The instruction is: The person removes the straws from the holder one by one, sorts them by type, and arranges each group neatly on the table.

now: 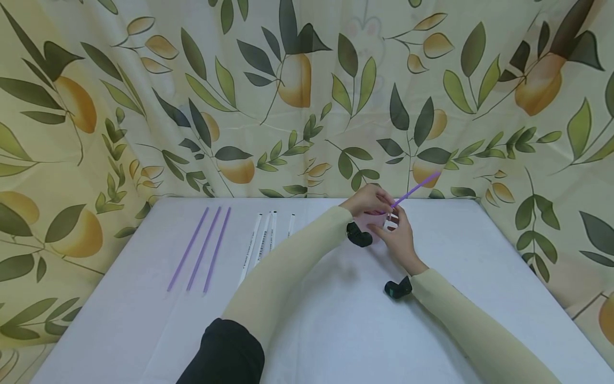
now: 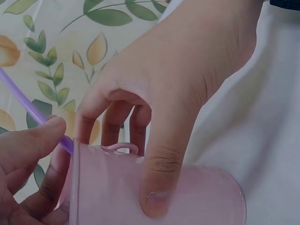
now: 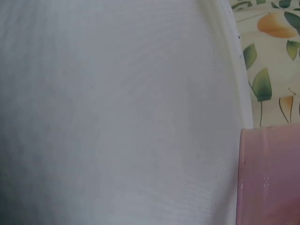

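Note:
In the left wrist view my left hand (image 2: 164, 79) grips a pink cup (image 2: 206, 197) lying tilted on its side, thumb on the near wall and fingers behind it. A small pink loop shows between thumb and fingers. At the cup's rim my right hand (image 2: 26, 154) pinches a purple straw (image 2: 28, 105), whose lower end goes behind or into the mouth; I cannot tell which. In the head view both hands meet at the table's far right, the straw (image 1: 416, 189) pointing up and right. The right wrist view catches only part of the cup (image 3: 269, 178).
Several slim white wrappers (image 1: 250, 248) with black print lie mid-table, partly behind the left sleeve. Farther left are three purple straws (image 1: 196, 253) side by side. The white table (image 1: 336, 320) ends at a leaf-and-fruit-patterned curtain (image 1: 307, 106). Black cameras (image 1: 398, 289) sit at both wrists.

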Demonstrator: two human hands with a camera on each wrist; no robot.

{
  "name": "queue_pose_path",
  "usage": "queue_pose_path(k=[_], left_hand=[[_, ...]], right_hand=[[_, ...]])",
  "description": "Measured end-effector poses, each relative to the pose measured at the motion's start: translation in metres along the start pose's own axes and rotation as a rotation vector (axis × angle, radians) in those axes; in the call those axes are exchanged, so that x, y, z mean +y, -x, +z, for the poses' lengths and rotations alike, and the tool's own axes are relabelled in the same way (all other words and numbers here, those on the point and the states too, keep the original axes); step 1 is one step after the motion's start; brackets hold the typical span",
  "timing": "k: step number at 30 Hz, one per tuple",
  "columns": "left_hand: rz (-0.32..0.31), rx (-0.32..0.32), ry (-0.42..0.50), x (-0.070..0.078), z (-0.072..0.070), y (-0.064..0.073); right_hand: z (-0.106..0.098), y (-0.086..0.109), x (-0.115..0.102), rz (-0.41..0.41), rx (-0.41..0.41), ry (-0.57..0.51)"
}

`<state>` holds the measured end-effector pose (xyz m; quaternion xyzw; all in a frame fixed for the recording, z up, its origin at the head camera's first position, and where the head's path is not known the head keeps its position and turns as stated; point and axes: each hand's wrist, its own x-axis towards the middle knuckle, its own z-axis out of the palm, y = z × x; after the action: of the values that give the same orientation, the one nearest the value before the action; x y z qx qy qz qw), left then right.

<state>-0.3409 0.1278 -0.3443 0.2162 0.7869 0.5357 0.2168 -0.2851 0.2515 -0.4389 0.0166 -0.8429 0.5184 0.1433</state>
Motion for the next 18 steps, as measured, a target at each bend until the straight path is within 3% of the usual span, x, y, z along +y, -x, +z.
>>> queue_pose_path(k=[8, 13, 18], left_hand=[[0.079, 0.052, 0.002, -0.004, -0.002, -0.003], [0.172, 0.150, -0.033, -0.004, -0.008, -0.003], [0.225, 0.262, -0.026, 0.000, -0.016, -0.001]], right_hand=[[0.001, 0.000, 0.000, 0.000, 0.019, -0.014], [0.000, 0.001, -0.002, -0.006, 0.013, -0.008], [0.001, 0.000, -0.001, -0.011, 0.013, 0.004]])
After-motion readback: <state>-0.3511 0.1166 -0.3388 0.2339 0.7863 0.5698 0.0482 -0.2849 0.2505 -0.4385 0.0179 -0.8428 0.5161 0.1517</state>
